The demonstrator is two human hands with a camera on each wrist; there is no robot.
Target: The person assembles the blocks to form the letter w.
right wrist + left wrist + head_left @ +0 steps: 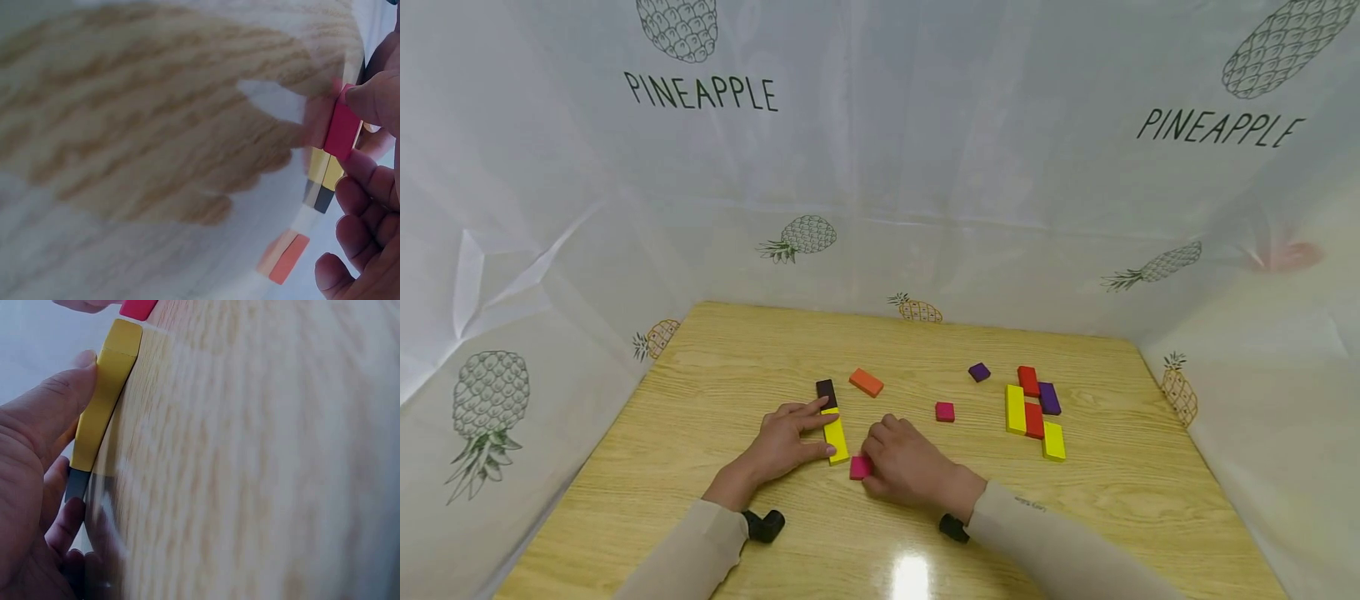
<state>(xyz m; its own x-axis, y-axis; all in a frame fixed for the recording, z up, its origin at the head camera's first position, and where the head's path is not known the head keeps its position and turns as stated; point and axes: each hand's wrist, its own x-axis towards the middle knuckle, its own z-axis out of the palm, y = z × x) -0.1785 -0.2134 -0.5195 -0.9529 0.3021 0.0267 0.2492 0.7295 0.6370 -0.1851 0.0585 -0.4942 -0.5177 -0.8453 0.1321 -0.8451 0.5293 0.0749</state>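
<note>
Currently, right hand (904,460) pinches pink rectangular block (858,468) between thumb and fingers, just beside near end of long yellow block (834,432). Left hand (784,442), fingers spread, touches yellow plus end-to-end black block (825,392). All on wood-grain table (865,542).

The long flat yellow block (837,442) is one plain bright yellow; the short rectangular block (826,393) at its end is blackish. The small magenta-pink block (858,469) matches the other small pink block (945,412) in hue. The rectangular orange block (867,382) is unpatterned, as are the two red rectangular blocks (1033,421), two purple blocks (1050,398) and two other yellow blocks (1015,409). The wooden tabletop (850,550) shows pale yellow-brown streaked grain. The whitish plastic sheet (940,150) carries dark-outlined pineapples, some orange-brown, and dark "PINEAPPLE" lettering. The long sleeves (692,550) are beige.
</note>
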